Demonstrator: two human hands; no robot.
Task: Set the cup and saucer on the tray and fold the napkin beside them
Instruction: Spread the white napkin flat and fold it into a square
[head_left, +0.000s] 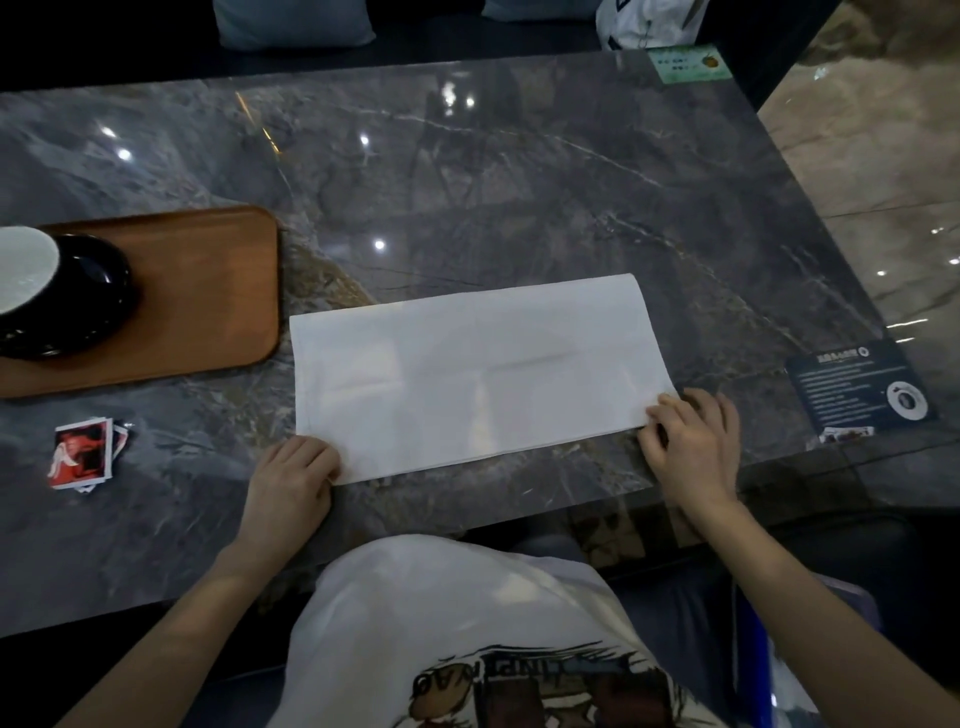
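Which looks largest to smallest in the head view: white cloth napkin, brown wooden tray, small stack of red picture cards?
1. White cloth napkin, though it lies nearer the camera.
2. Brown wooden tray, partly cut off at the left edge, so this ranking is unsure.
3. Small stack of red picture cards, clearly smallest.

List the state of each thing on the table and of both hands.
Cup: upright on saucer.
Saucer: on tray.
Wooden tray: flat on table.
Napkin: folded into a long strip, flat.
Left hand: pinching napkin's near-left corner.
Right hand: pinching near-right corner.
Cards: loosely stacked.
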